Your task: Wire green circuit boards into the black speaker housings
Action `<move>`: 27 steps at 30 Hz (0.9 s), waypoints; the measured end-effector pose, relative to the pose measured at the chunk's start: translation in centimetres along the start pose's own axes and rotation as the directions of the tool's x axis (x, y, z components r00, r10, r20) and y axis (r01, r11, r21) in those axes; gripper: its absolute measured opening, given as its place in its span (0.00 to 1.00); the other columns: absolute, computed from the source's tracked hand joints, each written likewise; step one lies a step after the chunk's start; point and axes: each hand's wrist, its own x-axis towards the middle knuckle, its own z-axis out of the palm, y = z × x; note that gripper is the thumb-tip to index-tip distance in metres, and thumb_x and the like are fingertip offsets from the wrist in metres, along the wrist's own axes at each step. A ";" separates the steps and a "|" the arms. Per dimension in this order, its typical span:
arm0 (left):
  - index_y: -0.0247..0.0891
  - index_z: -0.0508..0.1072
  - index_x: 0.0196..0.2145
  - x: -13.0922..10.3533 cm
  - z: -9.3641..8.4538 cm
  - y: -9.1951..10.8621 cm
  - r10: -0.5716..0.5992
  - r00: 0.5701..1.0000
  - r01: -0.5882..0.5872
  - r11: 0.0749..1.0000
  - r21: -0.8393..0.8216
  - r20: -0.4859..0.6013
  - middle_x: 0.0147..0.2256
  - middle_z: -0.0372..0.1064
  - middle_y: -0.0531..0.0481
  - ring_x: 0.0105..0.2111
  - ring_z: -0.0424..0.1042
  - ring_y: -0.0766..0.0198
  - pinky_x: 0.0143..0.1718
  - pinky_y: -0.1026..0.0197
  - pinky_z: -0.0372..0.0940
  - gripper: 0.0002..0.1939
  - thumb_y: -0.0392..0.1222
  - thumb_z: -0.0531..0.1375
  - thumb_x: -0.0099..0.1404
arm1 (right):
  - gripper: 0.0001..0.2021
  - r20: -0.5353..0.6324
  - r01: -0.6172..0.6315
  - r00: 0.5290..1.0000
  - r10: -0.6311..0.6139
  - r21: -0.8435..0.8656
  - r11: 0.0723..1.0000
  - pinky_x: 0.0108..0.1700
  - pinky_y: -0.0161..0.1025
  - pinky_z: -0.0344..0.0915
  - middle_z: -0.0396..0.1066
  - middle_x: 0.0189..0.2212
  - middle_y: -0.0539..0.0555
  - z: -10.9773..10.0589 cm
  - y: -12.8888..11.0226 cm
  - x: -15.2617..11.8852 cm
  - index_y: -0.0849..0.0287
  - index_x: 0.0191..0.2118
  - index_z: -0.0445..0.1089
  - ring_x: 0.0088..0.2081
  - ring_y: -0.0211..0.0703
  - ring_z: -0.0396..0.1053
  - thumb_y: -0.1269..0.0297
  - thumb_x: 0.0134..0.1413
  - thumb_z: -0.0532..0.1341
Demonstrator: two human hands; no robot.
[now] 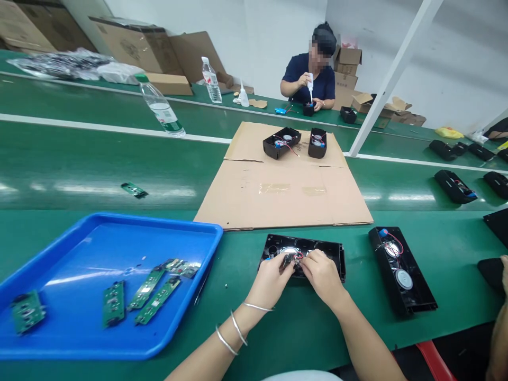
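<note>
A black speaker housing (337,254) lies open on the green bench in front of me, with a round silver speaker (290,251) inside. Over it, my left hand (272,278) is closed around a small dark part, perhaps a circuit board, mostly covered by my fingers. My right hand (322,272) pinches at the same spot, where red wires (298,255) meet the part. What sits between its fingertips is too small to make out. To the right lies another open speaker housing (420,291) with two round speakers and a red wire.
At the left is a blue tray (154,346) with several green circuit boards (114,304). A cardboard sheet (286,206) bears two black housings (281,143). One board (134,190) and a water bottle (162,111) are farther back. Opposite, a person (296,79) holds a white squeeze bottle.
</note>
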 end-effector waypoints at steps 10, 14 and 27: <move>0.39 0.76 0.37 -0.1 -0.8 0.3 0.040 0.996 -0.035 0.997 -0.068 0.083 0.31 0.76 0.49 0.29 0.74 0.61 0.33 0.61 0.70 0.12 0.39 0.54 0.59 | 0.08 -0.013 -0.037 0.999 0.039 0.122 0.992 0.32 0.39 0.66 0.70 0.30 0.55 -0.2 0.4 0.2 0.60 0.40 0.69 0.32 0.44 0.66 0.67 0.60 0.54; 0.38 0.76 0.34 -0.2 -0.9 0.4 0.032 0.996 -0.024 0.995 -0.096 0.082 0.30 0.76 0.49 0.30 0.74 0.60 0.34 0.60 0.70 0.11 0.39 0.54 0.58 | 0.07 -0.026 -0.031 0.999 0.036 0.150 0.988 0.31 0.39 0.65 0.70 0.28 0.55 -0.1 0.2 0.3 0.61 0.38 0.70 0.31 0.44 0.65 0.70 0.59 0.54; 0.36 0.73 0.35 -0.7 -0.8 0.8 -0.114 0.993 0.108 0.974 -0.200 -0.018 0.29 0.76 0.49 0.29 0.76 0.57 0.31 0.57 0.74 0.13 0.44 0.56 0.55 | 0.58 0.410 -0.104 0.903 0.130 -0.085 0.991 0.60 0.63 0.37 0.41 0.62 0.67 -4.7 1.7 0.3 0.62 0.63 0.45 0.63 0.62 0.36 0.56 0.24 0.74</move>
